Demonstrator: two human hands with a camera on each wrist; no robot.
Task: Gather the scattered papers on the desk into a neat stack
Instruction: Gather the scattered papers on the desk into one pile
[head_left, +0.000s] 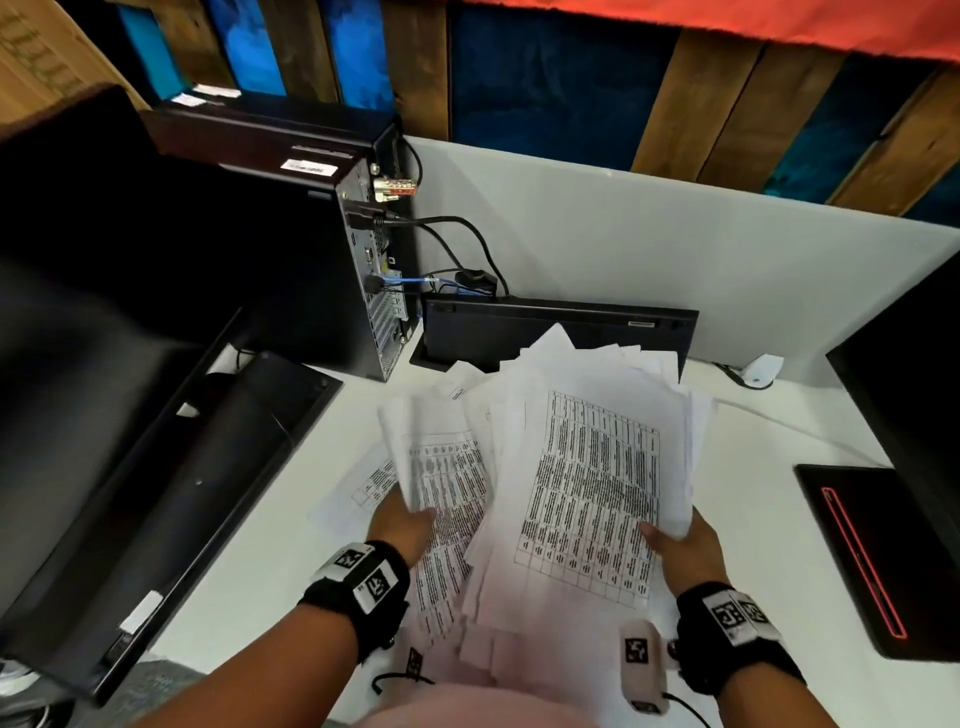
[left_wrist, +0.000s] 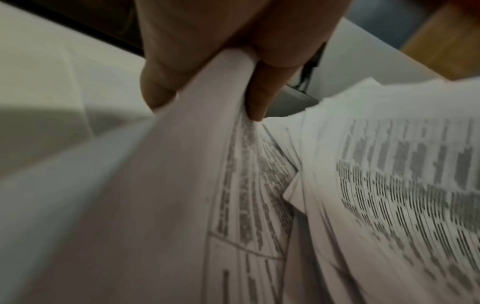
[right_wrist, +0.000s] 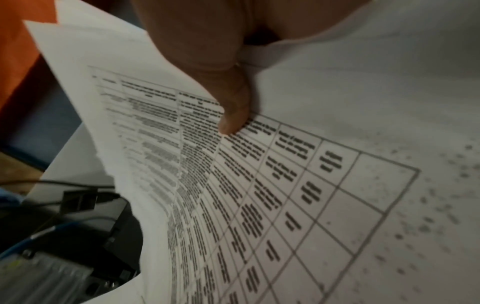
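Head view: papers (head_left: 592, 483), print unreadable

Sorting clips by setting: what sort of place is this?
Probably an office desk: a computer tower with cables, a keyboard stood against a white partition, and printed papers.

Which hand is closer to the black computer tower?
Left. The left hand, gripping a smaller bunch of papers, sits on the same side of the desk as the computer tower. The right hand, holding the big bundle, is farther across, toward the laptop.
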